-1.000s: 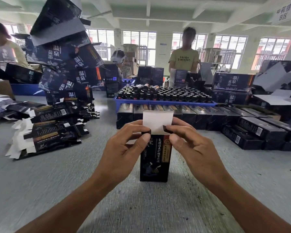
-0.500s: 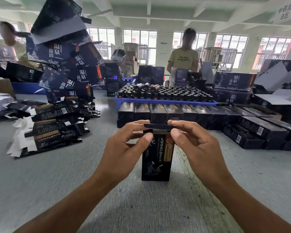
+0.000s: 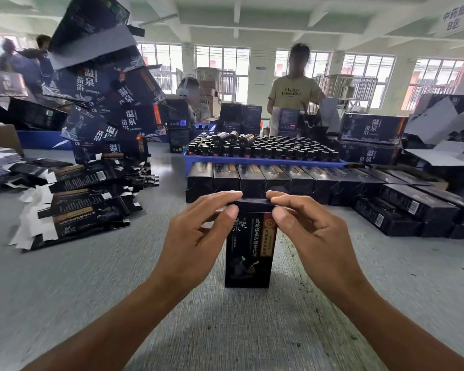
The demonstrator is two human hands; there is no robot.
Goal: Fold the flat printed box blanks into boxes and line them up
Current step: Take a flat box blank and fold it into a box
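Grey bench (image 3: 65, 290) in a packing hall: we close the top of one upright box (image 3: 248, 253), near centre.

Our left hand (image 3: 196, 236) and right hand (image 3: 314, 234) each pinch the lid's corners; tucking it home seems the step, then adding it to the far row of finished boxes (image 3: 279, 180). Flat blanks (image 3: 73, 210) wait left; bottle tray (image 3: 263, 152) stands behind the row.

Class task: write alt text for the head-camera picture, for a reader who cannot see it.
Both hands, left and right, pinch the closed top of an upright dark box on a grey table. Behind it lies a row of boxes; flat blanks lie at left.
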